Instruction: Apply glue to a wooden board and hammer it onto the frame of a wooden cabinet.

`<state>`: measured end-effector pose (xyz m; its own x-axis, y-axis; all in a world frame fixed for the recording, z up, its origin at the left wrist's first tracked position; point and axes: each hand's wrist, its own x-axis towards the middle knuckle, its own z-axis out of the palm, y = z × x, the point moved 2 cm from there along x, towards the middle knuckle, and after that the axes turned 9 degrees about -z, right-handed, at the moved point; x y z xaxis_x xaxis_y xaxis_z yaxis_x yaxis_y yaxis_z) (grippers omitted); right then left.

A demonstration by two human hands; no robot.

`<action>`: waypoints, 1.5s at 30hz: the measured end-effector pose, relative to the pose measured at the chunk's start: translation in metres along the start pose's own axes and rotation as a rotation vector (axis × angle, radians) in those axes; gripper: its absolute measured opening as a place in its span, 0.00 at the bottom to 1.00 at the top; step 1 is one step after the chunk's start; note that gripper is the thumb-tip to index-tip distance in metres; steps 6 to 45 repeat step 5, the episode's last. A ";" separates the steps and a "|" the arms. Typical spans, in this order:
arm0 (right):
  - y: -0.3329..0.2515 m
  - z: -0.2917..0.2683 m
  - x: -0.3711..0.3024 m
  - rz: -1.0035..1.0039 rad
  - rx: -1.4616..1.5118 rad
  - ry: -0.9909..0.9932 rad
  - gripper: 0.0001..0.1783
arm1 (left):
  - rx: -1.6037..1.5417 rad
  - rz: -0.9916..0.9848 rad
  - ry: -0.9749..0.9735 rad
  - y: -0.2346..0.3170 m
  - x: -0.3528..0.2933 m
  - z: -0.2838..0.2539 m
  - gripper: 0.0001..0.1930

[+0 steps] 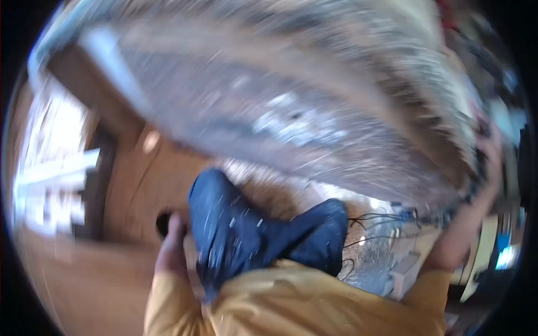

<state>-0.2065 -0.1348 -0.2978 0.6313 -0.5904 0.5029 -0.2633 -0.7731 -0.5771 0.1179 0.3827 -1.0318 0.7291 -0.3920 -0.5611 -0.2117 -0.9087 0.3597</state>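
A large worn workbench (202, 84) fills the upper part of the view, its grey-brown top dusty and smeared by motion. Pale dust or shavings (302, 120) lie across its middle. My left hand (177, 225) hangs low beside my left knee, next to a small dark rounded thing (163, 223); whether I hold that is unclear. Far to the right, my right arm reaches up along the bench's right end, and my right hand (488, 144) is beside that edge. Blur hides the fingers of both hands and anything in them.
My knees in dark blue trousers (241, 229) are below the bench's near edge. Thin dark cables (370, 221) run at the right, near a pale boxy thing (403, 274). A lit screen (507, 257) glows at far right. Brown floor (84, 280) and bright white shapes (53, 185) show at left.
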 end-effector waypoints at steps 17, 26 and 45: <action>-0.017 0.007 0.003 -0.045 0.262 -0.145 0.44 | -0.382 -0.074 -0.022 -0.045 0.059 0.032 0.17; -0.017 0.007 0.003 -0.045 0.262 -0.145 0.44 | -0.382 -0.074 -0.022 -0.045 0.059 0.032 0.17; -0.017 0.007 0.003 -0.045 0.262 -0.145 0.44 | -0.382 -0.074 -0.022 -0.045 0.059 0.032 0.17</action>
